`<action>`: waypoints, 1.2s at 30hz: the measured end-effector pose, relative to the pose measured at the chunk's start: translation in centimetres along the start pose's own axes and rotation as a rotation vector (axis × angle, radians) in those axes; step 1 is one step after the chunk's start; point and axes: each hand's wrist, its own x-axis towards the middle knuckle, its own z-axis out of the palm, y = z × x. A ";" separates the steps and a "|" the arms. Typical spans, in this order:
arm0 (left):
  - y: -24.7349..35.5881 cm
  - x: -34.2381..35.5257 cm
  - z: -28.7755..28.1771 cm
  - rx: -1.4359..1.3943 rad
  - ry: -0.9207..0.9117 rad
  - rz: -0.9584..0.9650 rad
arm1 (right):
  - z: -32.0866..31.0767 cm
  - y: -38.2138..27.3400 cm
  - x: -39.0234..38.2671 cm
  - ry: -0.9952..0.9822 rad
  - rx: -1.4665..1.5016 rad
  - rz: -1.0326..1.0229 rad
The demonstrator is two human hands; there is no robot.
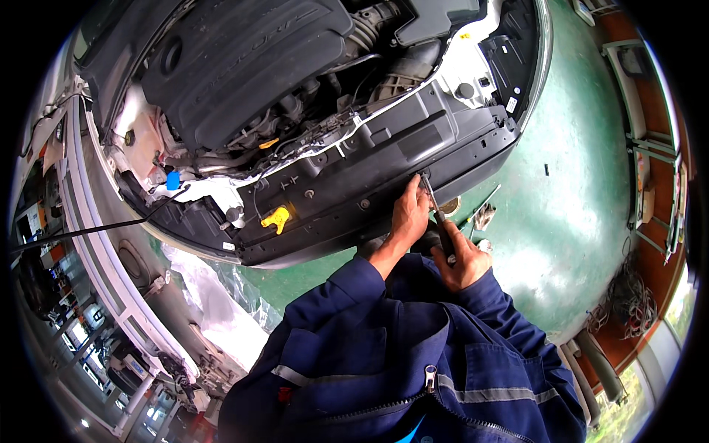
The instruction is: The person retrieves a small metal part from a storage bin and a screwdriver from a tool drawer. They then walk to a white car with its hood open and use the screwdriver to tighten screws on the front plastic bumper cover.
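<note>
Both my hands work at the front edge of an open car's engine bay, over a long black plastic trim panel (399, 151). Closed around a dark handle, my right hand (467, 264) holds a screwdriver (444, 230) by its lower end. Its thin metal shaft slants up to the left, and the tip meets the panel. Beside that tip, my left hand (408, 219) has its fingertips pressed together at the panel's edge; what they pinch, if anything, is too small to make out. A yellow plastic handle (276, 219) sits farther left on the panel.
Beyond the panel lies the black engine cover (251, 63), with a blue cap (173, 181) at its left. A black rod (81, 233) crosses the left side. Gloves (484, 217) lie on the green floor (569, 221) at right. Clear plastic sheeting (221, 299) spreads lower left.
</note>
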 end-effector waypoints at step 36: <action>4.7 3.0 1.2 -1.475 -0.050 -0.547 | -5.0 -3.4 9.6 -0.207 0.749 0.813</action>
